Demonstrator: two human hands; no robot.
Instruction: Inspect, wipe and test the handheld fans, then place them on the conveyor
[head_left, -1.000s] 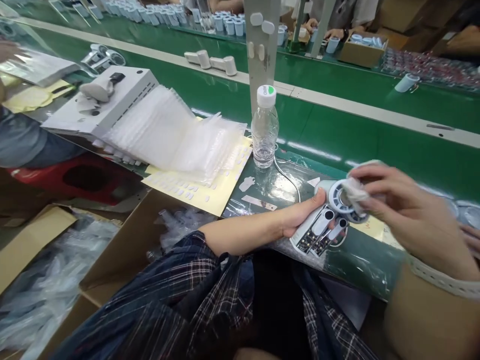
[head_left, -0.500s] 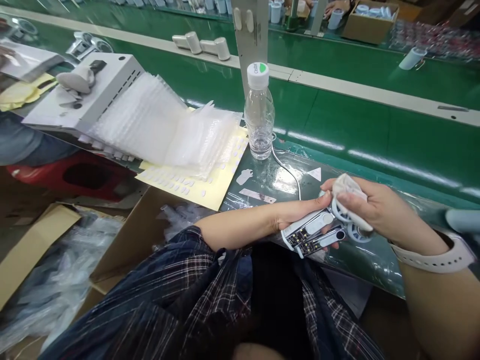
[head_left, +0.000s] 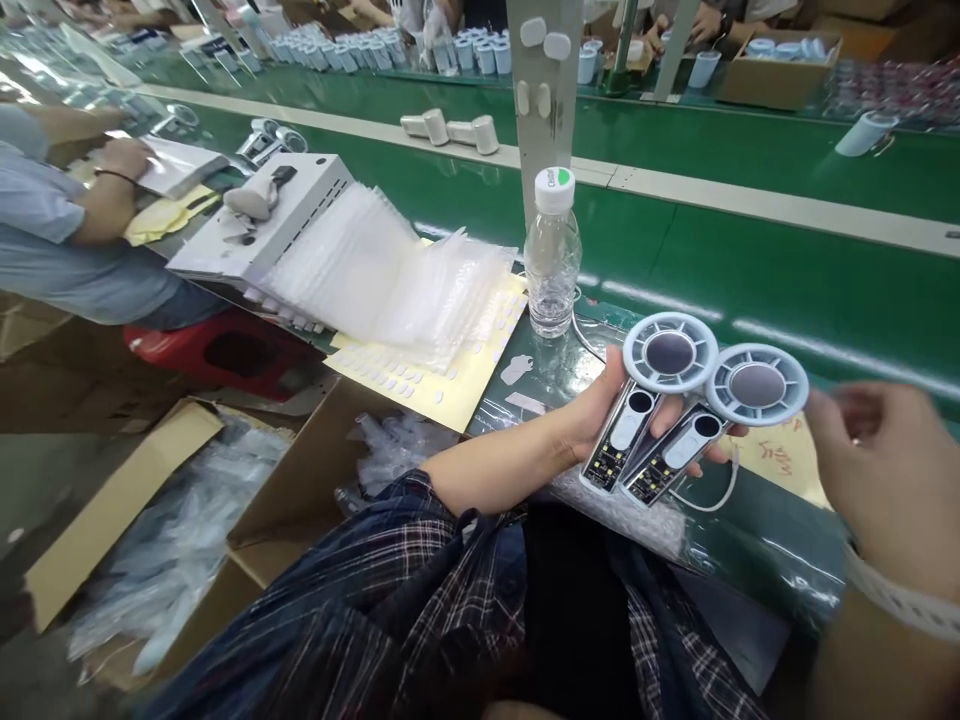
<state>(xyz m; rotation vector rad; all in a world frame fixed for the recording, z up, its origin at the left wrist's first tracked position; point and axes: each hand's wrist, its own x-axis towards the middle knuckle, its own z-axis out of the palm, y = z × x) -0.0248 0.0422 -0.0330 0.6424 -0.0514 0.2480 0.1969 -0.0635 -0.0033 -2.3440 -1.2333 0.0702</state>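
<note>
My left hand (head_left: 604,405) is closed around two handheld fans side by side, its fingers showing behind and between the handles. The left fan (head_left: 670,352) and the right fan (head_left: 757,385) have round pale-blue heads with spokes and grey centres. Their clear handles show dark circuit boards with small yellow-white parts. My right hand (head_left: 892,460), smeared by motion, is beside the right fan's rim with its fingers bent; whether anything is in it is hidden. Below the fans lies bubble wrap (head_left: 652,525) on the bench. A yellow paper with red writing (head_left: 795,460) lies behind them.
A water bottle (head_left: 553,260) stands by the post. Left of it are a stack of clear bags (head_left: 375,270), a yellow sticker sheet (head_left: 442,400) and a white metal box (head_left: 262,215). A carton (head_left: 300,490) sits below. A co-worker's arm (head_left: 112,190) is at far left.
The fans have turned so their heads stand up and face me. My right hand has moved off them to the right, and the white cloth it held is out of sight. The view has shifted left.
</note>
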